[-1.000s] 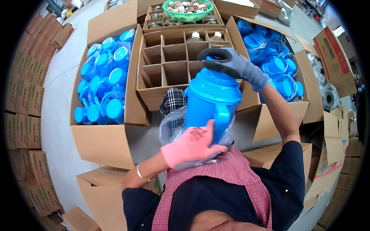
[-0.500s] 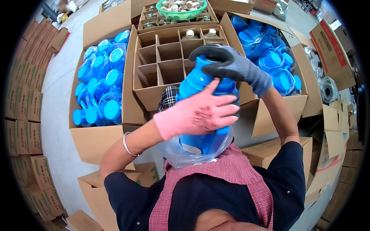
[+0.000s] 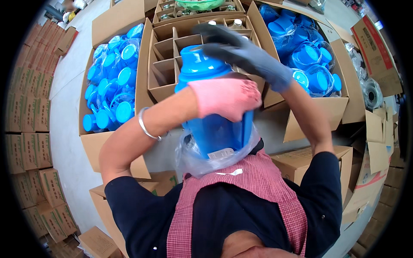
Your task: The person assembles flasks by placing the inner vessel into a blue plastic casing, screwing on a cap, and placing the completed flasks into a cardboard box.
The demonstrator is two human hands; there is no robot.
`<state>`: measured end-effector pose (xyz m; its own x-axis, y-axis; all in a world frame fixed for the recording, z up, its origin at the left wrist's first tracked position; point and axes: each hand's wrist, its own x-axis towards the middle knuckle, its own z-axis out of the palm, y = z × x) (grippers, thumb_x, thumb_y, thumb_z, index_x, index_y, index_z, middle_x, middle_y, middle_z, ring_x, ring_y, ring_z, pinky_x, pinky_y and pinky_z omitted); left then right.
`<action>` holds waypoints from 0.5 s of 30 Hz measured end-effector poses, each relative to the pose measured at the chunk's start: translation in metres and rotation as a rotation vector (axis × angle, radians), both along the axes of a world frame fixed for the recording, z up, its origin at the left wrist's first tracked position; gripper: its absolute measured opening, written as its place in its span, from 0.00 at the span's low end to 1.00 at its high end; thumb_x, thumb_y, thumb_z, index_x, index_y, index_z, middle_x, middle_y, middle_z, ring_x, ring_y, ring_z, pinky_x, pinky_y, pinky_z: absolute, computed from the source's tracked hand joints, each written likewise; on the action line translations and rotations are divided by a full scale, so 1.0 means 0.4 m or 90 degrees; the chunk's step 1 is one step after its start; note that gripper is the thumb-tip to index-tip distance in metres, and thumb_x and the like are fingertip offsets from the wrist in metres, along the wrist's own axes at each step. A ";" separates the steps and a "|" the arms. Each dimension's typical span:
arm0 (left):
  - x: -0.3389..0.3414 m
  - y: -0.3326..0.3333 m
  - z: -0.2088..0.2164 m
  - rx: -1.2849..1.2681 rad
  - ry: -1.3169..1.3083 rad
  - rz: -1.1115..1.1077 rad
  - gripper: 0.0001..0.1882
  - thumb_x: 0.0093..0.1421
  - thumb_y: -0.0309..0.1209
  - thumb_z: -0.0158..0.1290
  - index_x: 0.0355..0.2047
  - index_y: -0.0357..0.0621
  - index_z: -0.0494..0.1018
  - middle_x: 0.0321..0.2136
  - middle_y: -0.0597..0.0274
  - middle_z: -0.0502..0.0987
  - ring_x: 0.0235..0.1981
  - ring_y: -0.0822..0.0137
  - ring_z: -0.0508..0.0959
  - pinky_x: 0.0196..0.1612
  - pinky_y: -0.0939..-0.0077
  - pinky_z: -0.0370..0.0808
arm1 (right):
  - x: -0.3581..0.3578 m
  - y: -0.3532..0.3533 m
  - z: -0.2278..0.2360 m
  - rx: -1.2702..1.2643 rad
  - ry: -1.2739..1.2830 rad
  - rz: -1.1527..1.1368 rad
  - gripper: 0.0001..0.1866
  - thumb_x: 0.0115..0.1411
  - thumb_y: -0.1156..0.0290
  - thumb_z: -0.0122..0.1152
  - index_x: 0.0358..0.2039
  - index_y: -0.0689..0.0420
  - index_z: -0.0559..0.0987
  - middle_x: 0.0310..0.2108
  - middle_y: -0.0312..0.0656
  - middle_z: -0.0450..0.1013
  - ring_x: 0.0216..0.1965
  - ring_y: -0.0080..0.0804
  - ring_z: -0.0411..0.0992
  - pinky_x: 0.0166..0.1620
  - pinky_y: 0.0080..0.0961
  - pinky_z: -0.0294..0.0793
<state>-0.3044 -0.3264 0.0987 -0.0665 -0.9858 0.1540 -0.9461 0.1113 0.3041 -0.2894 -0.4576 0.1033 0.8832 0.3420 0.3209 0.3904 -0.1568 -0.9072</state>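
Note:
A blue plastic thermos jug (image 3: 206, 64) stands upright in front of my chest, with a clear plastic bag (image 3: 189, 157) bunched round its lower part and a pale label near its base. My left hand (image 3: 228, 96), in a pink glove, is closed across the jug's upper body, its fingers curled at the right side. What exactly those fingertips grip is hidden. Beside and above the jug's narrow top, my right hand (image 3: 245, 56) in a grey and black glove has its fingers stretched out and apart, slightly blurred by motion.
A divided carton (image 3: 161, 92) holding a few glass liners stands beyond the jug. Open cartons of blue jugs flank it, left (image 3: 144, 94) and right (image 3: 316, 109). Behind is a green basket (image 3: 200, 4). Stacked cartons (image 3: 32, 116) line the far left.
The jug has shifted left and tilted slightly. My left hand has gone from lying flat against it to curled round it. My right hand has lifted off the jug's top.

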 end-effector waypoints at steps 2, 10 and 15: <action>0.038 0.056 -0.011 0.070 -0.056 0.074 0.18 0.43 0.29 0.52 0.38 0.40 0.74 0.30 0.52 0.76 0.39 0.54 0.77 0.43 0.64 0.73 | -0.076 -0.106 -0.046 0.037 -0.051 -0.037 0.37 0.52 0.55 0.67 0.58 0.58 0.66 0.53 0.45 0.66 0.54 0.38 0.66 0.56 0.34 0.66; 0.074 0.072 0.063 0.122 -0.027 0.184 0.19 0.44 0.33 0.54 0.39 0.42 0.74 0.27 0.52 0.76 0.36 0.54 0.77 0.42 0.63 0.73 | -0.221 -0.197 -0.066 -0.151 -0.212 -0.015 0.29 0.39 0.61 0.73 0.43 0.57 0.76 0.46 0.47 0.71 0.48 0.45 0.70 0.51 0.42 0.69; 0.045 0.010 0.111 0.210 -0.110 0.218 0.23 0.48 0.37 0.55 0.46 0.46 0.71 0.35 0.50 0.76 0.40 0.52 0.77 0.48 0.61 0.71 | 0.034 0.001 0.206 -0.214 -0.344 -0.110 0.20 0.52 0.62 0.68 0.42 0.58 0.75 0.38 0.46 0.71 0.42 0.41 0.71 0.45 0.34 0.70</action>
